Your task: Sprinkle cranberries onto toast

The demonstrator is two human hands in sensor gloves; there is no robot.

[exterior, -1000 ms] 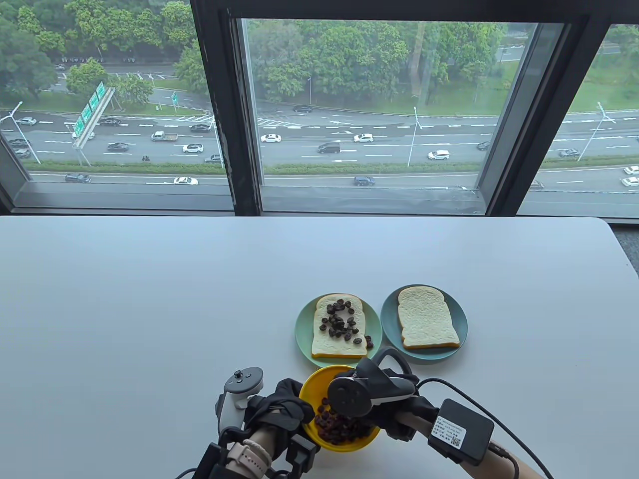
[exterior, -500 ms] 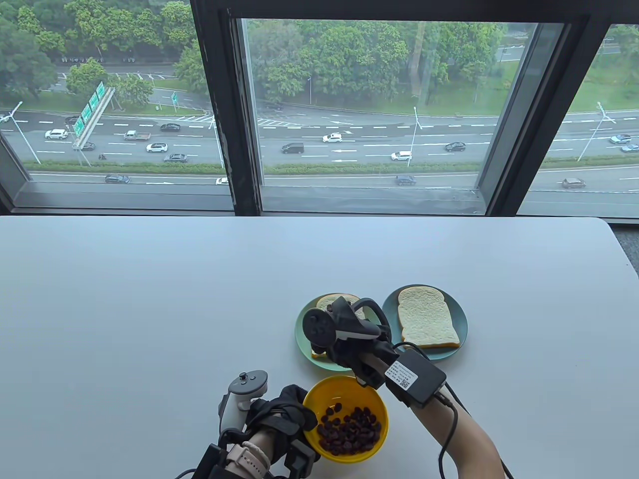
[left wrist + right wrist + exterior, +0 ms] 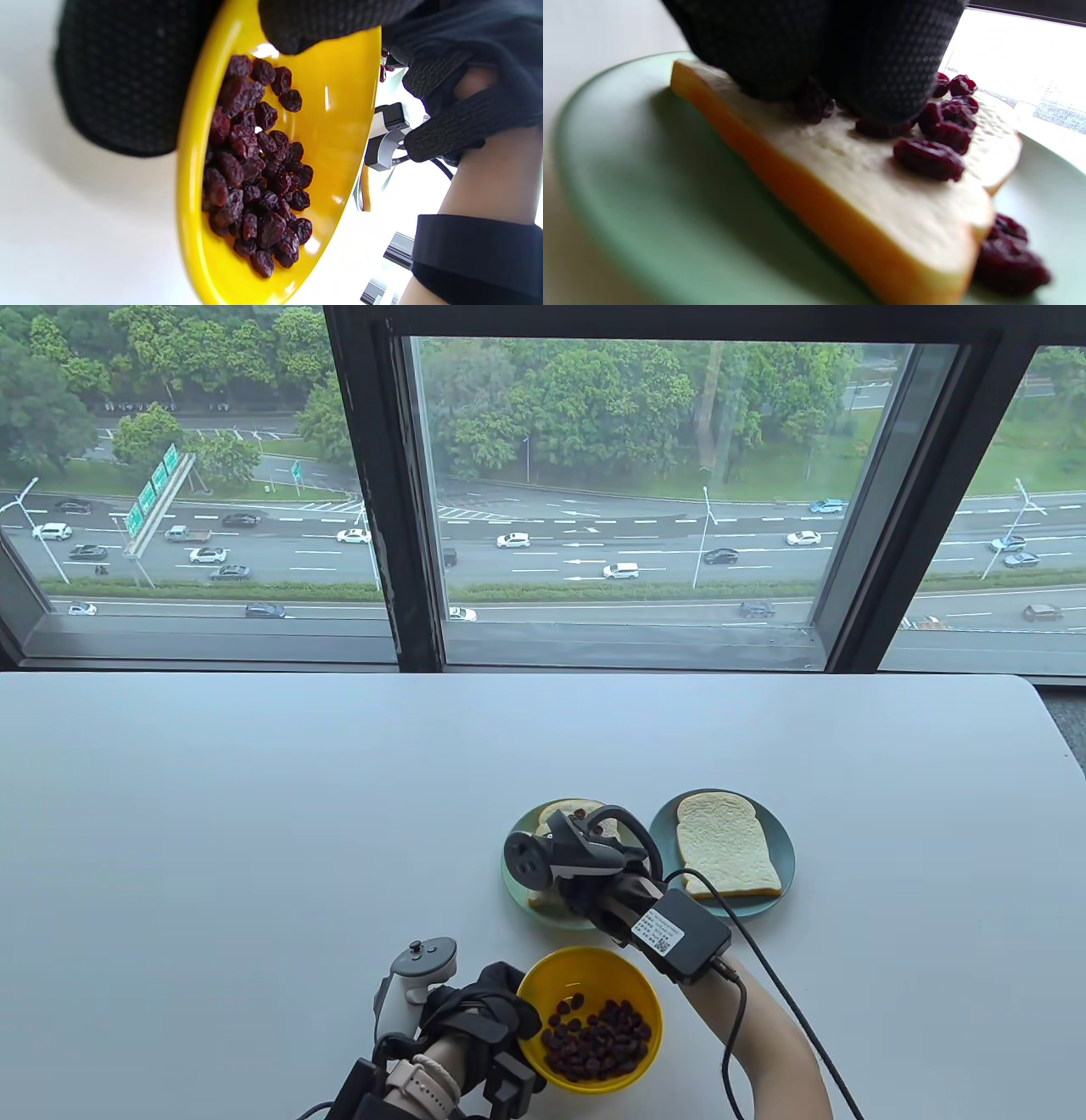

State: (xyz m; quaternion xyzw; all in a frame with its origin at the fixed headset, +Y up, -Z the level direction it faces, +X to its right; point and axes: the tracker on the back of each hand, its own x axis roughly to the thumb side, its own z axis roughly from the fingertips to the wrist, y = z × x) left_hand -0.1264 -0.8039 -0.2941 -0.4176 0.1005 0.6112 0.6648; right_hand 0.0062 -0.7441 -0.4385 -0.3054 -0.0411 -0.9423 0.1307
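Note:
A yellow bowl (image 3: 585, 957) of dried cranberries (image 3: 598, 1039) stands near the table's front edge. My left hand (image 3: 490, 1003) grips its left rim; in the left wrist view its fingers (image 3: 123, 76) wrap the bowl (image 3: 339, 106) around the cranberries (image 3: 254, 169). My right hand (image 3: 590, 889) is down on the left toast (image 3: 564, 812) on its green plate (image 3: 513, 884). In the right wrist view its bunched fingertips (image 3: 882, 55) press cranberries (image 3: 929, 159) onto the toast (image 3: 882, 203). The hand and tracker hide most of this toast from above.
A second, plain toast (image 3: 725, 844) lies on a blue-green plate (image 3: 782, 861) just right of the first. A few cranberries (image 3: 1009, 250) lie on the left plate (image 3: 649, 190) beside the toast. The window sill runs along the table's far edge.
My right hand left the yellow bowl, moved away from me to the left toast and lowered onto it. My left hand stayed on the bowl's rim.

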